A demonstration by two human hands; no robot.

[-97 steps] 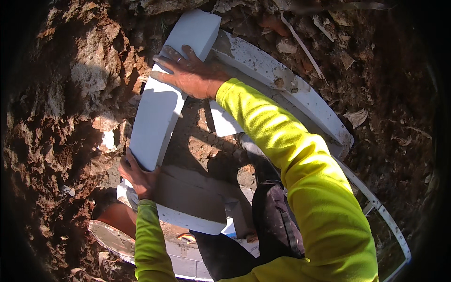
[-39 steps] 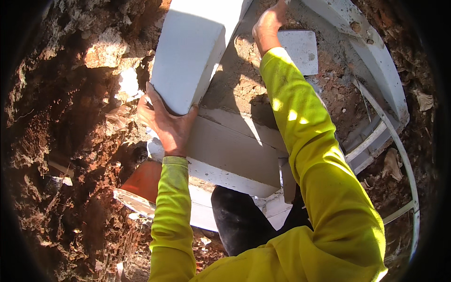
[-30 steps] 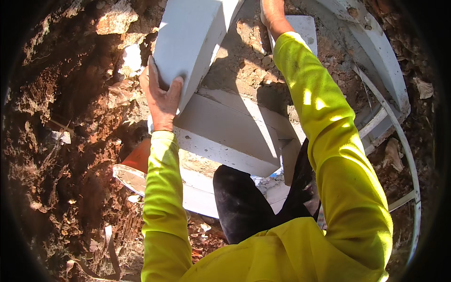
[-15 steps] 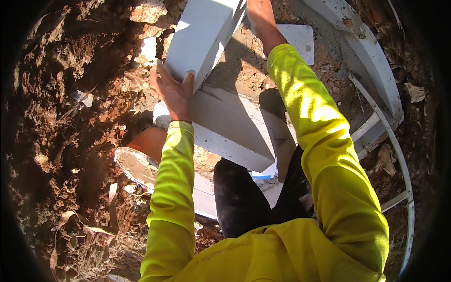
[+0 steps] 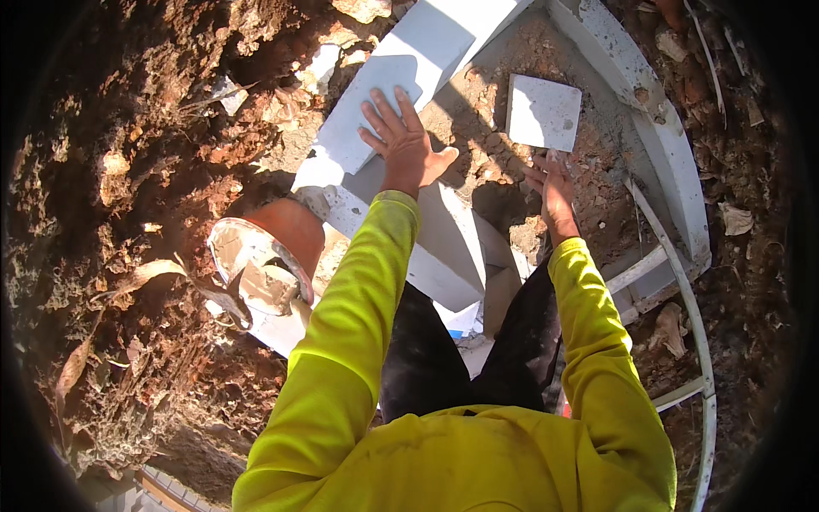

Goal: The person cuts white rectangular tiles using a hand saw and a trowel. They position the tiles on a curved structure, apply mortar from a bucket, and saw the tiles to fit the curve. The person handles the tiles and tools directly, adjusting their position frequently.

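Note:
My left hand (image 5: 403,147) lies open, fingers spread, on the long white block (image 5: 448,30) that runs up to the right. My right hand (image 5: 553,189) is just below a square white slab (image 5: 544,111); its fingers are partly bent and blurred, and whether they hold anything is unclear. Below the long block, a pale, plank-shaped block (image 5: 439,273) lies diagonally above my dark-trousered legs.
A curved white form (image 5: 665,162) bounds the mortar and rubble on the right, with a thin curved metal frame (image 5: 695,324) beside it. An orange bucket (image 5: 294,229) with pale residue stands lower left. Rough reddish earth (image 5: 111,213) and dry leaves surround the work.
My left hand has moved up from the block's lower end to lie spread on it. My right hand has dropped from the upper end to below the square slab.

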